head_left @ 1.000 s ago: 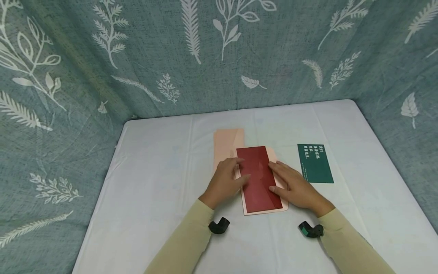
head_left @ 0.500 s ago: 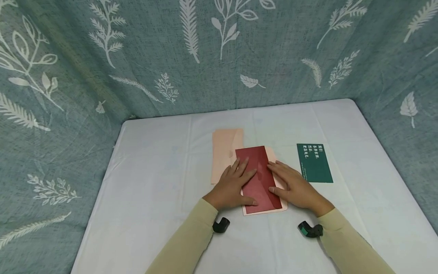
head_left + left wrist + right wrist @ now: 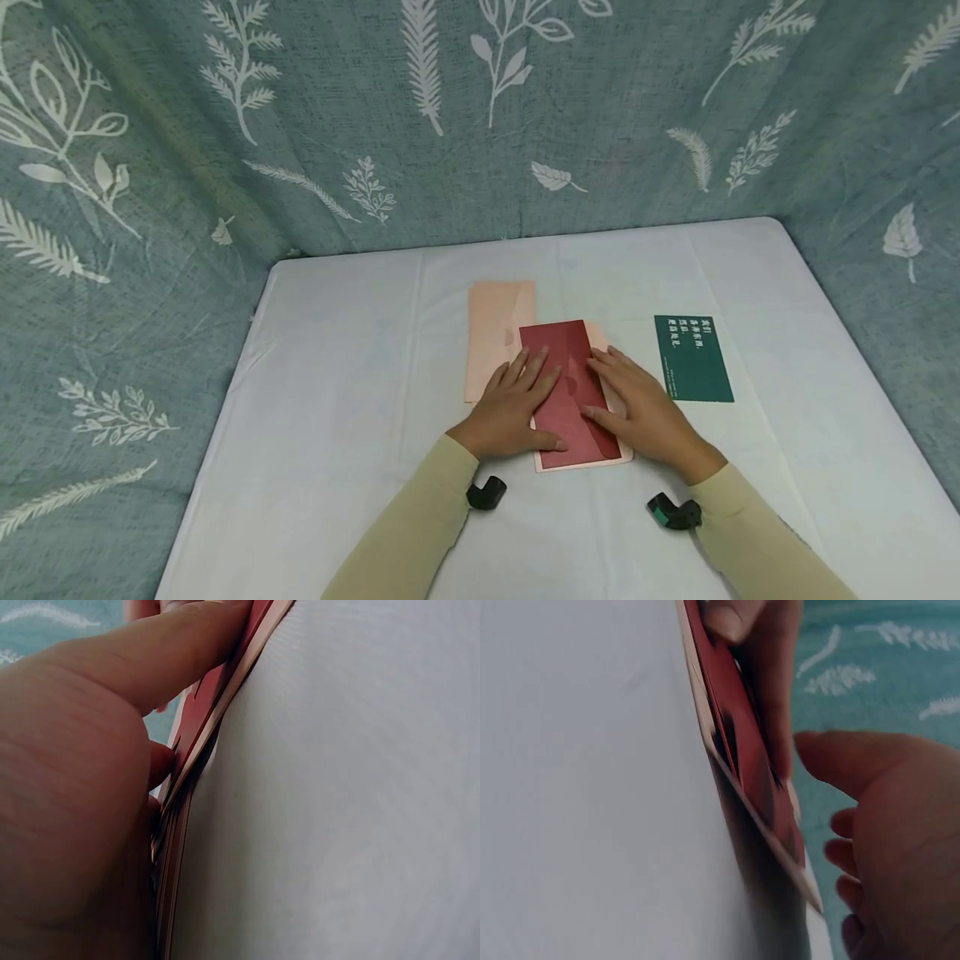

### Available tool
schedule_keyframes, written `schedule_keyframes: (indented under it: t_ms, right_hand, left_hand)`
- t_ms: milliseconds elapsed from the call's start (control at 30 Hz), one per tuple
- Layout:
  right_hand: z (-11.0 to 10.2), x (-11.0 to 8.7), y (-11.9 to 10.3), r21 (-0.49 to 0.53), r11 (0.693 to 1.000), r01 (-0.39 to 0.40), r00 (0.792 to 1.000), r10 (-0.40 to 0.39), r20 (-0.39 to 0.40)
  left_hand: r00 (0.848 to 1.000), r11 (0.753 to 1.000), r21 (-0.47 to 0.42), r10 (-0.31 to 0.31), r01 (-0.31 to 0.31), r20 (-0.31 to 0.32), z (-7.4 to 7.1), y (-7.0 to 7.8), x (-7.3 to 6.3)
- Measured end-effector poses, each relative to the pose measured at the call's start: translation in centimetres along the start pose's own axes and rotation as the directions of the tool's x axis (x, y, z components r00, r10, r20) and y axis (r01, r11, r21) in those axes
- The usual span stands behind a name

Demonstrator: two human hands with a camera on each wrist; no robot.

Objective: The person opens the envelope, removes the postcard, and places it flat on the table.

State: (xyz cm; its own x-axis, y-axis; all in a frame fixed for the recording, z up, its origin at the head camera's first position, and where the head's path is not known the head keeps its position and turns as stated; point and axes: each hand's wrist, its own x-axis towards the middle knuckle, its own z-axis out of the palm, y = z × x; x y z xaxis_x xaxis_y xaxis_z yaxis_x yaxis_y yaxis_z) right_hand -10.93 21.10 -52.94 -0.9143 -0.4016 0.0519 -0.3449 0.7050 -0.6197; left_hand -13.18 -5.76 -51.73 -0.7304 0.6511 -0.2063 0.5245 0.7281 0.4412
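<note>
A red envelope (image 3: 573,427) lies on top of a pale pink envelope (image 3: 597,335), whose edges show around it. My left hand (image 3: 506,412) rests spread over the red envelope's left side, thumb low and fingers pointing away. In the left wrist view, that thumb lies across the red envelope (image 3: 206,705), with layered paper edges beneath. At the right edge is my right hand (image 3: 641,408), its fingers loosely extended. The right wrist view shows this hand (image 3: 907,832) beside the red envelope (image 3: 739,705), thumb apart from it, and the pink paper's near edge lifted off the cloth.
More pale pink envelopes (image 3: 495,312) lie behind and to the left, partly overlapped by the red one. A dark green card (image 3: 693,362) with white lettering is to the right. White cloth covers the table (image 3: 352,358); a leaf-patterned green curtain (image 3: 450,192) hangs behind.
My left hand has gone from the red envelope's left edge to lying flat across it. My right thumb has shifted slightly left. The envelopes have stayed in place.
</note>
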Motion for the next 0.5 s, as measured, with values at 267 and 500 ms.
schedule_keyframes:
  t_ms: [267, 500]
  right_hand:
    - [1.0, 0.2, -1.6, -0.079, 0.996, 0.045, 0.999, -0.044, 0.018]
    - [1.4, -0.1, -1.6, -0.13, 0.991, 0.043, 0.997, -0.033, 0.075]
  left_hand:
    - [1.0, 1.0, 0.008, 0.002, -0.002, -0.002, 0.1, 0.1, 0.0]
    - [1.0, 1.0, 0.004, 0.0, 0.0, -0.002, 0.1, 0.2, 0.0]
